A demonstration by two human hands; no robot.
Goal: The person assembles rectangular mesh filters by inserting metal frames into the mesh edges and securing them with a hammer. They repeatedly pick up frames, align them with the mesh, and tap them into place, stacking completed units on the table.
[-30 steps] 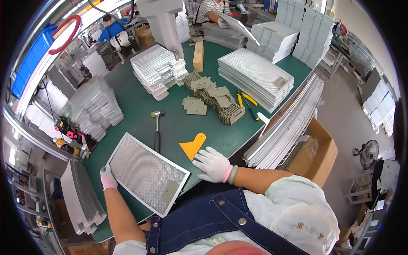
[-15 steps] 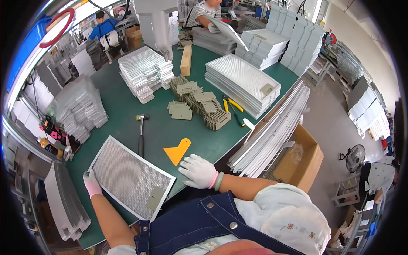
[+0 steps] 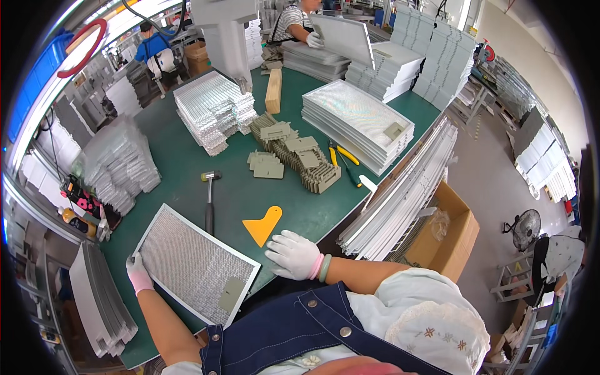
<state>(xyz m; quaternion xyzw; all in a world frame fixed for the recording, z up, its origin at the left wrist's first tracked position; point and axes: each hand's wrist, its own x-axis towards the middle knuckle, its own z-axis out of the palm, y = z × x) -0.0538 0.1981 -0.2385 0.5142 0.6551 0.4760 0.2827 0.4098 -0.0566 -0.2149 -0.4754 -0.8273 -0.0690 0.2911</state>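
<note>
A framed metal mesh filter panel (image 3: 190, 262) with a grey-green plate at its near right corner lies on the green table in front of me. My left hand (image 3: 138, 274), in a white glove with a pink cuff, is closed on the panel's left edge; its thumb is partly hidden. To the right of the panel, my gloved right hand (image 3: 294, 255) rests flat with fingers stretched, holding nothing. Just beyond those fingers lies a yellow plastic scraper (image 3: 263, 226), apart from them. A mallet (image 3: 210, 206) with a dark handle lies past the panel's far edge.
Grey-green plastic plates (image 3: 300, 153) lie in rows mid-table, beside yellow-handled pliers (image 3: 345, 155). Stacks of mesh sheets (image 3: 212, 103) and finished panels (image 3: 356, 115) stand farther back. Metal strips (image 3: 400, 194) and a cardboard box (image 3: 459, 240) flank the right edge. A co-worker handles another panel (image 3: 344, 39).
My hands and the mesh panel stay in nearly the same place. Across the table, the co-worker's panel has swung to the right and tilted more upright.
</note>
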